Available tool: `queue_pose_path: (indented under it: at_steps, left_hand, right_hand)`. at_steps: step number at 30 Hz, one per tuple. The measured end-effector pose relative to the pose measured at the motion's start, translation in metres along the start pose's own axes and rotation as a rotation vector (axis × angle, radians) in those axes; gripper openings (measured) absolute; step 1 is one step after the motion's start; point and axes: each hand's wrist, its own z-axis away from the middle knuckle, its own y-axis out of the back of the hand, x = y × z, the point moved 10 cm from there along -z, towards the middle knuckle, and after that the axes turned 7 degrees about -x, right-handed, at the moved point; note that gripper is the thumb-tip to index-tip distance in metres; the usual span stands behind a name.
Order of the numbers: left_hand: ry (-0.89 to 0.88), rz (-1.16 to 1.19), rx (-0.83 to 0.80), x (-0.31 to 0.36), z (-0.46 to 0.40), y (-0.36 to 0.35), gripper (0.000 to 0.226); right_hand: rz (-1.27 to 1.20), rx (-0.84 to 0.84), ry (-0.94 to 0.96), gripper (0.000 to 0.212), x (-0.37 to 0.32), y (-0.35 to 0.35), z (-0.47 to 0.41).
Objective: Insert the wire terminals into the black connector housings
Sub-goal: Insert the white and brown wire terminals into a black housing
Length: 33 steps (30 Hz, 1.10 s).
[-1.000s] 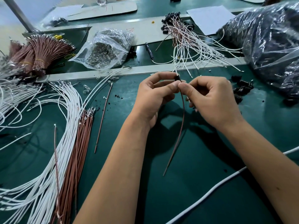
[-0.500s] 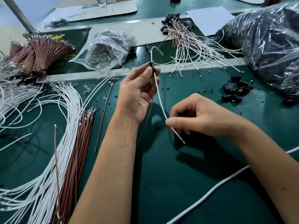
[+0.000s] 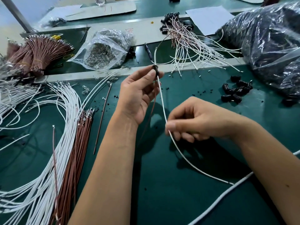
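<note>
Housing (image 3: pixel 156 69), small, black and cylindrical, sits above the green counter (image 3: pixel 186 200), pinched in the raised left hand (image 3: pixel 139 95). A white wire (image 3: pixel 163 108) and a brown wire (image 3: pixel 150 114) trail from it. The right hand (image 3: pixel 194 120), knuckles up, has its grip clamped on the white wire lower down.

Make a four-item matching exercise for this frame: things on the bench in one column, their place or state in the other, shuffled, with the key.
Things:
1. black connector housing
2. white wire
3. loose black housings
4. clear bag of metal terminals

Places or states:
A. lying in a small pile on the green mat, right of both hands
B. pinched at the left hand's fingertips
C. resting behind the metal rail, left of centre
D. running from the held housing down through the right hand's pinch

Pairs: 1-B, 2-D, 3-A, 4-C
</note>
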Motion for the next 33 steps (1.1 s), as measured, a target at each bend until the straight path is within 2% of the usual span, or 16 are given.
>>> queue_pose_path:
  at_steps: [2,3,5,7,11,13,15,18,20,27,30,33]
  left_hand:
    - [0.049,-0.121,-0.053,-0.007,0.001,-0.008,0.014]
    - [0.072,-0.163,-0.085,-0.012,0.002,-0.013,0.014]
    - [0.09,-0.205,-0.133,-0.018,0.003,-0.022,0.015]
    - [0.064,-0.187,-0.135,-0.017,0.003,-0.024,0.016]
    - [-0.002,-0.043,-0.08,-0.006,0.001,-0.013,0.017]
    - [-0.014,-0.083,-0.097,-0.003,0.002,-0.012,0.017]
    - [-0.004,-0.169,-0.143,-0.004,0.004,-0.018,0.018]
    - [0.005,-0.241,-0.235,-0.008,0.008,-0.033,0.019]
    - [-0.011,-0.222,-0.271,-0.006,0.01,-0.038,0.019]
    - [-0.096,-0.241,-0.29,0.001,0.012,-0.042,0.025]
    - [-0.174,-0.258,-0.318,0.007,0.013,-0.046,0.026]
    - [-0.209,-0.259,-0.346,0.011,0.015,-0.05,0.026]
  right_hand:
    - [-0.135,0.281,0.05,0.039,0.0,0.024,-0.002]
    - [-0.198,0.4,0.083,0.036,0.001,0.034,0.0]
    - [-0.226,0.533,0.103,0.027,0.004,0.046,0.004]
    - [-0.163,0.51,0.071,0.028,0.006,0.047,0.005]
    - [0.099,0.148,0.0,0.024,0.001,0.022,0.002]
    - [0.088,0.043,-0.026,0.023,0.003,0.013,0.004]
    - [0.03,0.116,-0.013,0.023,0.002,0.017,0.003]
    - [-0.134,0.422,0.088,0.025,0.001,0.043,0.006]
    - [-0.179,0.527,0.134,0.025,0.002,0.055,0.01]
    - [-0.015,0.631,0.18,0.021,-0.003,0.065,0.019]
    - [0.067,0.721,0.273,0.017,-0.017,0.069,0.028]
    - [0.076,0.74,0.369,0.008,-0.027,0.068,0.033]
